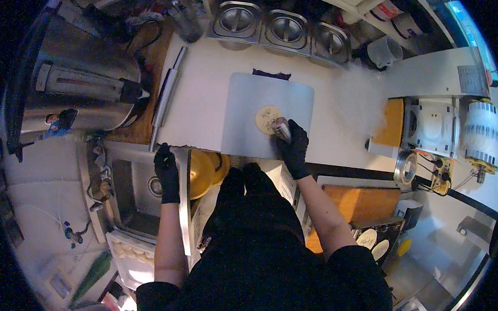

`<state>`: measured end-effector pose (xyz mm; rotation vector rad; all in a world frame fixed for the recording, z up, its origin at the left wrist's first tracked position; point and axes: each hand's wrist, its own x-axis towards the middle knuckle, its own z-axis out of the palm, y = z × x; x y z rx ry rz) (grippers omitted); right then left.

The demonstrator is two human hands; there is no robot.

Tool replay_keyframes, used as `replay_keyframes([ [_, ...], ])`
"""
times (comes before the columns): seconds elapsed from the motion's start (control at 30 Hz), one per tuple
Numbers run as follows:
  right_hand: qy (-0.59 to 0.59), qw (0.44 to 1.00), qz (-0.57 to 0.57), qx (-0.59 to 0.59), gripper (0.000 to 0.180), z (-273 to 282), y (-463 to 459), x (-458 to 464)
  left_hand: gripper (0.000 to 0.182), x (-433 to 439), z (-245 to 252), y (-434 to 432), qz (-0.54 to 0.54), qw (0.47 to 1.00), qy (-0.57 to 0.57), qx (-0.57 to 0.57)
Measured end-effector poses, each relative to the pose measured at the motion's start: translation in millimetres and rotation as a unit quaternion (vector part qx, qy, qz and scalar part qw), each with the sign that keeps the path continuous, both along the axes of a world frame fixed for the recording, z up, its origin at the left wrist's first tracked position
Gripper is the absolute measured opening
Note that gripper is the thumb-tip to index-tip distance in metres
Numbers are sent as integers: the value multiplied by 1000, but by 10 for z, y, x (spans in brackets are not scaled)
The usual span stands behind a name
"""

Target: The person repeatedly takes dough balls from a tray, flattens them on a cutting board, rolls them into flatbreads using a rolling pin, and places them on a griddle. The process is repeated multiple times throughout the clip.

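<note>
My right hand (pixel 294 151), in a black glove, is closed around a small cylinder (pixel 282 128) with a pinkish end and a shiny patterned side. I cannot tell exactly what it is. It is tilted over the right edge of a flat dough round (pixel 265 116) strewn with dark specks. Under the dough lies a grey-blue mat (pixel 247 97), which reaches the counter's front edge. My left hand (pixel 167 177), also black-gloved, is at that edge above the sink, close to the near handle of a steel rolling pin (pixel 167 93). Its fingers look bent, and contact with the pin is unclear.
Three lidded steel pans (pixel 285 30) line the back of the white counter (pixel 202 91). Left are a steel sink (pixel 135 192) and a tray with several dough balls (pixel 130 250). Speckled rounds (pixel 367 239) lie at lower right. A machine with a roll (pixel 483 128) stands right.
</note>
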<state>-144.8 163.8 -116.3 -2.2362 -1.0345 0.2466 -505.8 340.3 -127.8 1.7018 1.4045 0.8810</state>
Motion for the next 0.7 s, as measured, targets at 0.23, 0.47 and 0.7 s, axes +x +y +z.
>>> replay_keyframes([
  [0.23, 217, 946, -105, 217, 57, -45, -145, 41, 51, -79, -341, 478, 24, 936, 268, 227],
  [0.47, 371, 819, -234, 370, 51, -309, -901, 811, 52, -95, -814, 865, 44, 899, 335, 279],
  [0.7, 69, 861, -376, 335, 55, -922, -1737, 1761, 22, -70, -1051, 1064, 75, 898, 387, 194],
])
